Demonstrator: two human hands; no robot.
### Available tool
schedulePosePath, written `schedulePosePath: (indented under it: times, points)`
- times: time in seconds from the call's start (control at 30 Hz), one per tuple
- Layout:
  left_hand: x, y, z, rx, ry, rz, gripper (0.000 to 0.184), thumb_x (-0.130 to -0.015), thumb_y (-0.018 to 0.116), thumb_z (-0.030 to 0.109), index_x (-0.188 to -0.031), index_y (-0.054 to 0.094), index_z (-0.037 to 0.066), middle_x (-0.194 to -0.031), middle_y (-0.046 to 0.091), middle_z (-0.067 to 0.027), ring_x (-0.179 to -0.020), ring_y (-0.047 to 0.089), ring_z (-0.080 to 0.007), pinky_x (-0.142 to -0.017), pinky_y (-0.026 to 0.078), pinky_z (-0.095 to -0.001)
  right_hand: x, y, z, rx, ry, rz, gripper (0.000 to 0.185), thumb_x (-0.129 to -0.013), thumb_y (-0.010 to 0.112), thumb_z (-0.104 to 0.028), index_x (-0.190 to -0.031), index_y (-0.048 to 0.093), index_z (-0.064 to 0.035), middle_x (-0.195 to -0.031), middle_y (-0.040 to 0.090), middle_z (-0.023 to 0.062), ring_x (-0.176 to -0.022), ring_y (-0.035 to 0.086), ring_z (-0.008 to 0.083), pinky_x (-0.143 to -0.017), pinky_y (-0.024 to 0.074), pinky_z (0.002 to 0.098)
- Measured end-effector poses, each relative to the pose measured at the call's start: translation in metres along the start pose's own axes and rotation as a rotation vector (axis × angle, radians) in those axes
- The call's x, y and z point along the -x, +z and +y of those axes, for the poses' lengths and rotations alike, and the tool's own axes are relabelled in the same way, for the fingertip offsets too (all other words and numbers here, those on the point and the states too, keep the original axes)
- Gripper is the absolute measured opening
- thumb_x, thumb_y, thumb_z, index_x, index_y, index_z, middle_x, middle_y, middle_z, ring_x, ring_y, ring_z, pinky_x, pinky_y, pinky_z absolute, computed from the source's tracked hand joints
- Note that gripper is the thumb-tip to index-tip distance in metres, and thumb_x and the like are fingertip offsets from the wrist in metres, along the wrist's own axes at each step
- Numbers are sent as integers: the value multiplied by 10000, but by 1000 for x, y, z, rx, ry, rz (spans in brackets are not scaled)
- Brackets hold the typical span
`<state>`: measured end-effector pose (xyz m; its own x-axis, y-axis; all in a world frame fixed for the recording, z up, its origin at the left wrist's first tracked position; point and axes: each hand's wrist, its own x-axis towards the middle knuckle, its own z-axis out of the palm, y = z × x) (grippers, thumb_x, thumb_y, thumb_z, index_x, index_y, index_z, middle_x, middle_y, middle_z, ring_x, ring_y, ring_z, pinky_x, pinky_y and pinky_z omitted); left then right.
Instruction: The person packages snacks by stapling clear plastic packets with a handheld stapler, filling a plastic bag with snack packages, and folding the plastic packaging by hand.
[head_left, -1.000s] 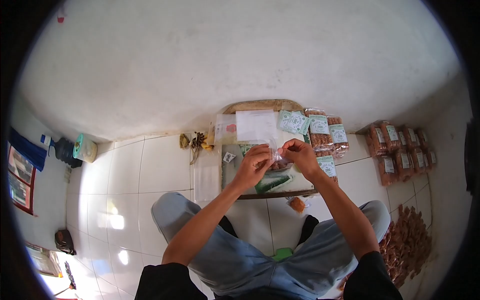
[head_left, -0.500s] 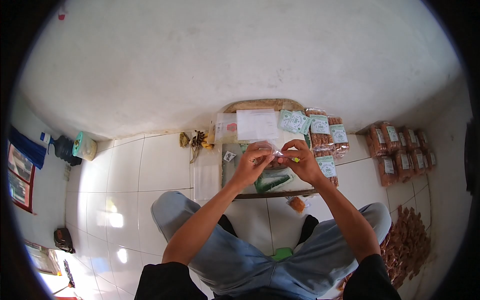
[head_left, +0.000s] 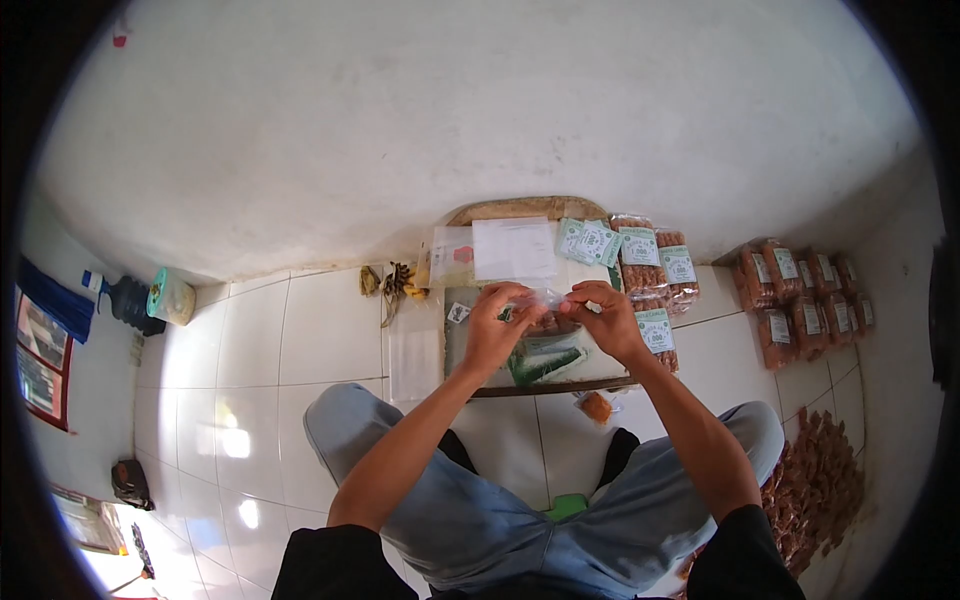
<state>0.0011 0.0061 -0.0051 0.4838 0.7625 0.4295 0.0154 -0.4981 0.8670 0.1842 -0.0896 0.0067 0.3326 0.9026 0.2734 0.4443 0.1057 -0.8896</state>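
Note:
A small clear plastic bag (head_left: 549, 298) with brown contents is stretched between my two hands above the low table (head_left: 520, 209). My left hand (head_left: 500, 322) pinches one side of its top, and my right hand (head_left: 597, 314) pinches the other side. Behind the hands lie white sheets (head_left: 513, 249) and green-and-white labels (head_left: 588, 242). Labelled packs of brown food (head_left: 640, 254) stand at the table's right end. A green-patterned piece (head_left: 548, 364) shows on the tabletop below my hands.
More brown packs (head_left: 783, 276) stand by the right wall, with a heap of brown pieces (head_left: 815, 480) nearer me. Bananas (head_left: 404, 283) lie left of the table. An orange-filled bag (head_left: 597, 405) is on the floor. A tub (head_left: 171, 297) and a water bottle (head_left: 128, 301) stand far left.
The fingertips of my two hands have moved slightly apart since half a second ago, with the bag's top drawn between them. The surroundings look the same.

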Motion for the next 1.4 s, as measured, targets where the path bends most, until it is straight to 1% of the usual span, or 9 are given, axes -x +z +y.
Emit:
schedulePosePath:
  times: [0.1,0.17,0.3,0.37,0.4,0.5,0.57,0.87,1.4]
  points:
    - [-1,-1,2,-136,91,47,261,-765,800,141,-964,680,23,-1013,625,-66,-918,610,-147,-801,481,-270,-4,-3,-7,-62,-35,18,157,-736,773,-118,-867,714,-55,-893,674,104,-929,614,265,-833,473,369]
    - [-2,-1,3,-113,72,41,210,-756,805,134,-896,694,24,-984,627,-62,-877,615,-148,-780,482,-273,-7,-9,-19,310,-331,-47,168,-744,770,-141,-864,710,-39,-897,676,104,-914,613,256,-805,474,347]
    - [-3,-1,5,-33,-56,-13,257,-724,827,192,-888,690,48,-940,654,-79,-895,621,-211,-855,469,-336,-7,-6,-17,382,-301,-25,169,-762,778,-142,-869,716,-26,-975,660,114,-890,614,216,-818,473,324]
    - [1,4,10,135,-209,72,229,-747,798,144,-919,688,39,-945,664,-80,-952,634,-220,-882,472,-347,-8,-4,-22,133,8,-59,159,-775,762,-132,-881,719,-21,-943,668,112,-875,618,210,-816,471,323]
    - [4,6,7,135,-210,70,229,-747,798,144,-919,688,39,-945,664,-80,-952,634,-220,-882,472,-347,-7,-3,-19,132,9,-58,159,-775,762,-132,-881,719,-21,-943,668,112,-875,618,210,-816,471,323]
    - [7,7,3,95,-41,121,198,-785,746,94,-962,686,29,-972,680,-80,-1023,630,-224,-894,478,-347,-6,-1,-10,74,54,22,164,-785,750,-132,-899,723,-17,-924,674,107,-866,622,199,-817,469,316]
    - [5,2,8,-70,273,71,159,-809,704,63,-964,689,28,-993,689,-87,-1019,630,-228,-877,486,-340,-7,-2,-8,77,138,50,179,-791,748,-146,-913,726,-17,-933,676,101,-869,620,183,-820,467,308]
    - [-11,-14,17,-92,108,-197,192,-834,712,121,-1014,691,61,-968,665,-57,-948,608,-183,-822,486,-316,-7,-7,-14,48,113,-42,183,-788,757,-146,-932,734,-36,-1000,663,109,-909,621,173,-842,477,309]
    - [-11,12,12,-439,299,7,95,-854,650,139,-889,581,85,-913,611,-38,-948,548,-257,-886,366,-398,-13,-12,-51,181,20,-178,259,-793,777,-229,-960,705,-44,-949,653,88,-924,603,192,-826,478,318]
